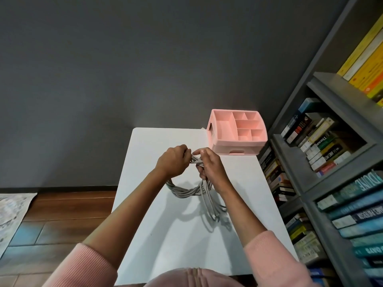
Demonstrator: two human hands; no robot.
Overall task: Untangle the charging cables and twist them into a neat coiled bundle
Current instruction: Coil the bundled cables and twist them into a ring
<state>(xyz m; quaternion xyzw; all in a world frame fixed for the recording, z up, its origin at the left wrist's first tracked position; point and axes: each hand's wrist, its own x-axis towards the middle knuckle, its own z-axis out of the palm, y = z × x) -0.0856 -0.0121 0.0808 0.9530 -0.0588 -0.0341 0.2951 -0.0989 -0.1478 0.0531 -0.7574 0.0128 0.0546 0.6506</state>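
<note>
Room: dark grey wall (pixel 124 59) behind, wooden floor (pixel 68 206) to the left with a pale patterned rug (pixel 12 212) at the picture's edge.
Surface: white, rectangular surface (pixel 161 235), its far edge against the wall.
Cables: grey cables (pixel 186 192) gathered into a twisted ring over the middle of the surface, nearer the right edge. The top of the ring is lifted in both hands; the lower arc hangs just over the surface or rests on it, I cannot tell which. Several loose loops trail from the ring's right side toward the near edge and lie on the surface.
Left hand: the left hand (pixel 173 160) grips the twisted strands at the top of the ring, fingers (pixel 186 151) curled round them.
Right hand: the right hand (pixel 210 164) is just beside the left, almost touching it. Its fingers are wrapped round the ring's upper right part, with one finger stretched toward the left hand.
Sleeves: pink sleeves (pixel 269 257) pushed up both forearms.
Organiser: pink compartmented organiser (pixel 236 146) with a drawer at the far right corner.
Bookcase: grey bookcase (pixel 323 183) full of books, close along the right edge.
</note>
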